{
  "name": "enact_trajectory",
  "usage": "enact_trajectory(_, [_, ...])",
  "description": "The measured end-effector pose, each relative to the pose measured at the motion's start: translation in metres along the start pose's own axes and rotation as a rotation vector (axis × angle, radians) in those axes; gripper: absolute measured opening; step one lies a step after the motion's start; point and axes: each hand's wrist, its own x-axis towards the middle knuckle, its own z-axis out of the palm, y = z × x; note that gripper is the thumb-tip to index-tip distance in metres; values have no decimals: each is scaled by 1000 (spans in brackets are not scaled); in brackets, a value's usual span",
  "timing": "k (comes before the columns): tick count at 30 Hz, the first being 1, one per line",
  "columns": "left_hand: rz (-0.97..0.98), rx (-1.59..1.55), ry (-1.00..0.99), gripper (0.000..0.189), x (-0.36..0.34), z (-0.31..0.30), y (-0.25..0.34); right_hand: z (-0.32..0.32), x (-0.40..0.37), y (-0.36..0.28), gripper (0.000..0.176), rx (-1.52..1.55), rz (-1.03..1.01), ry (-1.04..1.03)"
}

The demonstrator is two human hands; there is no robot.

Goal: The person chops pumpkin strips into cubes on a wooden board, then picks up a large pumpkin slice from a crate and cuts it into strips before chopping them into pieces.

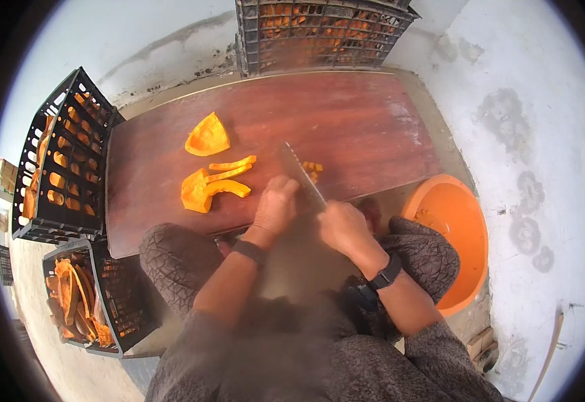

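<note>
My right hand (344, 228) is wrapped round the handle of a knife (306, 175), whose blade points up and to the left over the red-brown board (346, 114). Close to the blade's left side, my left hand (277, 201) has its fingers bent together; whatever they hold is hidden. Small orange cubes (313, 170) lie just right of the blade. Left of my left hand are curved pumpkin strips (229, 175) and a larger pumpkin chunk (194, 191). Behind these rests a pumpkin wedge (208, 136).
An orange basin (470, 251) stands at the right beside my knee. Black crates of orange pieces stand at the left (71, 157) and beyond the board (319, 37). A lower crate (115, 301) holds long peels or strips. A pale wall (540, 134) rises at the right.
</note>
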Motion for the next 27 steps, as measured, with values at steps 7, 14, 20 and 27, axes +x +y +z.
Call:
enact_trajectory(7, [-13,8,35,14,1,0,4,8,14,6,19,75,68,20])
enact_trajectory(14, [5,33,14,12,0,-1,6,21,27,19,23,190,46,156])
enact_trajectory(20, [20,1,-9,18,2,-19,20,3,17,12,26,175,7,199])
enact_trajectory(27, [-99,169,30,27,7,-59,-3,-2,-5,6,25,150,-27,65])
